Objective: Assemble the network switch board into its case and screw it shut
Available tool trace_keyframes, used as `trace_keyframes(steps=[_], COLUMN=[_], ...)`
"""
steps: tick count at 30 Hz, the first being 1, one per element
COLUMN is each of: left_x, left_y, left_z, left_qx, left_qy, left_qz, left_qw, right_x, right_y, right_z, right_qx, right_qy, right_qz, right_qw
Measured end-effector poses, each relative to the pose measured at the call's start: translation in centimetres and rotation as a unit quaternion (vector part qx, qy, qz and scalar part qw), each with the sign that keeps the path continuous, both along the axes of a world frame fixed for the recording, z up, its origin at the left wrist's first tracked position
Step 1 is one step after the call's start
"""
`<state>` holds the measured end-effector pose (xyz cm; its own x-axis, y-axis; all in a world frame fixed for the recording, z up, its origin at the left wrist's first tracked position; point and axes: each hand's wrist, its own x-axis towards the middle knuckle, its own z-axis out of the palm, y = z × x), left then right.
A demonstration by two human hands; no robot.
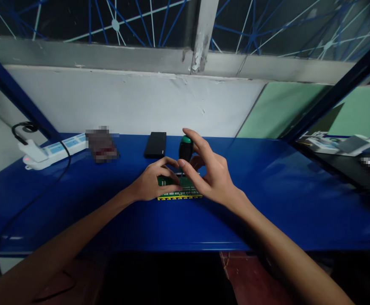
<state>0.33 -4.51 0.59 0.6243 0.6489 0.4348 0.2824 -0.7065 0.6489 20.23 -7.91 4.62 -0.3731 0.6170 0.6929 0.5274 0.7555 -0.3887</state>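
Observation:
A green circuit board (189, 190) with a yellow front edge lies on the blue table, partly covered by both hands. Above it stands a screwdriver (185, 149), upright, with a black handle, a green cap and its shaft pointing down at the board. My right hand (212, 173) is closed round the handle, the thumb on the near side and the index finger raised by the cap. My left hand (154, 180) rests at the board's left side, its fingers curved together near the screwdriver's shaft; what its fingertips pinch is too small to make out.
Behind the hands a black box (155, 145) lies on the blue table (172, 228). At the left are a white power strip (65, 146) with a cable and a blurred dark object (102, 145). Farther right, a dark surface (340, 169) carries white devices.

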Motion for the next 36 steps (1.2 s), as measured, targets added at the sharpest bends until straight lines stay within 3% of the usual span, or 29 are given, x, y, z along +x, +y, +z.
trace_keyframes(steps=[19, 25, 36], left_x=[0.31, 0.27, 0.28], left_y=[-0.21, 0.07, -0.03], left_z=[-0.19, -0.57, -0.17], left_qx=[0.037, 0.009, 0.025], left_qy=[-0.012, -0.007, 0.037], left_qz=[0.005, 0.001, -0.046], left_qw=[0.999, 1.0, 0.998], right_x=[-0.31, -0.52, -0.32], right_y=[-0.07, -0.39, -0.14], right_z=[-0.08, 0.37, 0.09], right_qx=[0.022, -0.004, -0.012], right_qy=[-0.006, -0.034, 0.004], right_qz=[-0.04, 0.002, 0.032], right_qw=[0.999, 0.999, 0.999])
